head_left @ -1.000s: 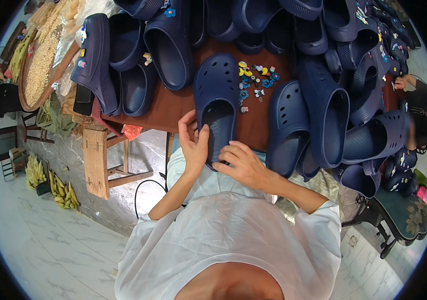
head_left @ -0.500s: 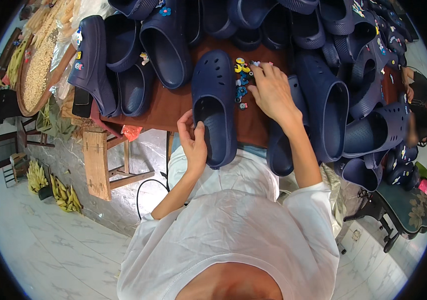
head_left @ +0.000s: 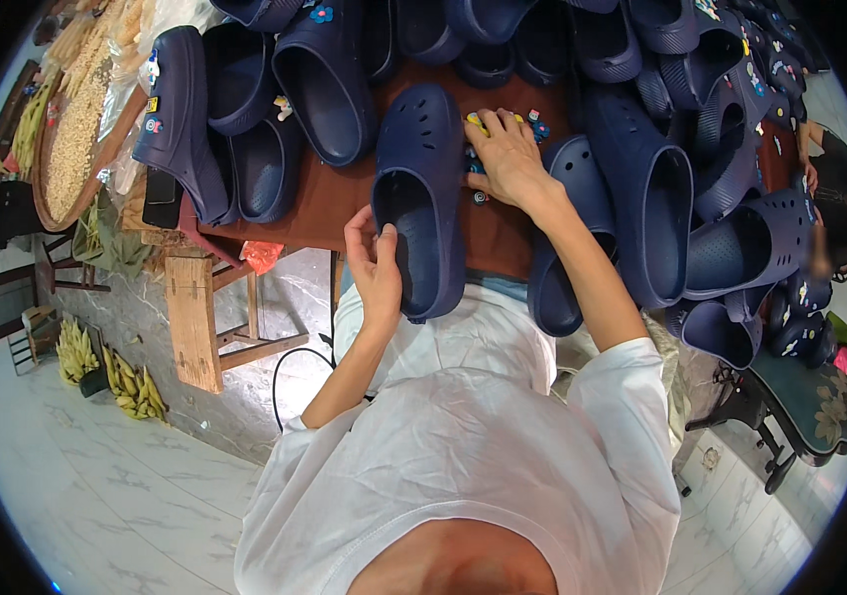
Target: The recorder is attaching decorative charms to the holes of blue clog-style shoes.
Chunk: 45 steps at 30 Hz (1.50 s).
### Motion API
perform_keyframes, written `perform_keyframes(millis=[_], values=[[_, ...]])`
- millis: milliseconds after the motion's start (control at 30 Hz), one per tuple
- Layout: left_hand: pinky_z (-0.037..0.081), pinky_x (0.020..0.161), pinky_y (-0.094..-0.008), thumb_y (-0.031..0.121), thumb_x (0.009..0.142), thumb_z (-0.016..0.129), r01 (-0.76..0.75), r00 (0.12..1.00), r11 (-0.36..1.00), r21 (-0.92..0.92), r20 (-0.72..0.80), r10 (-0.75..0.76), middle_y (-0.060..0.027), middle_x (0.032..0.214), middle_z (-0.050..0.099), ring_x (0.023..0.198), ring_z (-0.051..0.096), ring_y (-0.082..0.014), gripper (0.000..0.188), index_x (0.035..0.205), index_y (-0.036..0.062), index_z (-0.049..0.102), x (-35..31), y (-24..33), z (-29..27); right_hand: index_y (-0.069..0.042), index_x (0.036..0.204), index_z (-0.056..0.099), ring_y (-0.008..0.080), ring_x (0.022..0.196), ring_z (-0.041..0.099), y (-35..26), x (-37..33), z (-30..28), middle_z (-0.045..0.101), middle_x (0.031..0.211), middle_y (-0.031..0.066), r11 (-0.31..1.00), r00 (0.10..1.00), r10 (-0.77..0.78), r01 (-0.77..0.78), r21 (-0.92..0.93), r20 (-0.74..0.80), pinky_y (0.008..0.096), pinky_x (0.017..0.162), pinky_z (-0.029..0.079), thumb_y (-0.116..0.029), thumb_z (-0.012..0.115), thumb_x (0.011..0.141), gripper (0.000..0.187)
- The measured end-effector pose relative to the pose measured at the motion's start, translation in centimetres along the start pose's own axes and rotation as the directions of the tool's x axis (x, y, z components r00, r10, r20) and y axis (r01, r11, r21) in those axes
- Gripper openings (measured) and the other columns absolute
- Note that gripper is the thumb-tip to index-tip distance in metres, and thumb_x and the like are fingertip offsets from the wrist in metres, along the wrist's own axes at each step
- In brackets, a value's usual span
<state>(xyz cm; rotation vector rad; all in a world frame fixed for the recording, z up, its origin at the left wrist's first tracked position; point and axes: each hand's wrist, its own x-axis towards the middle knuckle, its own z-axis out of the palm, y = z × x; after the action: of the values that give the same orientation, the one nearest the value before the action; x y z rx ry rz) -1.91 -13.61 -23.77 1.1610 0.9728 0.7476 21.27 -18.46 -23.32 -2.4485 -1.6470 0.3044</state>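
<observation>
Her left hand (head_left: 376, 273) grips the heel rim of the navy clog (head_left: 421, 193), steadying it at the brown table's (head_left: 329, 203) near edge. The right hand (head_left: 505, 154) has left the clog and now rests, fingers curled down, on the small colourful charms (head_left: 532, 121) beside it; whether it has pinched one I cannot tell.

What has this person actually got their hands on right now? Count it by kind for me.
Navy clog, gripped near the heel by the left hand: 1
Cluster of small coloured charms, under the right hand (too small to count singly): 1
Total: 2
</observation>
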Motion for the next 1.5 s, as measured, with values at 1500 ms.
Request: perform_keyframes(millis=[1500], values=[[0.038,0.112,-0.0361,0.002,0.1,0.047,0.339,0.928,0.827,-0.449,0.306,-0.214,-0.0131,0.135,0.053,0.126,0.051,-0.0218,0.034,0.133,-0.0057,0.049,2.3,0.2,4.2,-0.003,0.095,0.068,0.0345,0.088,0.067,-0.3,-2.6,-1.9,0.067,0.09,0.0144,0.974,0.986,0.045,-0.009,0.224,-0.157,0.0456,0.076,0.051,-0.013,0.074,0.084,0.016]])
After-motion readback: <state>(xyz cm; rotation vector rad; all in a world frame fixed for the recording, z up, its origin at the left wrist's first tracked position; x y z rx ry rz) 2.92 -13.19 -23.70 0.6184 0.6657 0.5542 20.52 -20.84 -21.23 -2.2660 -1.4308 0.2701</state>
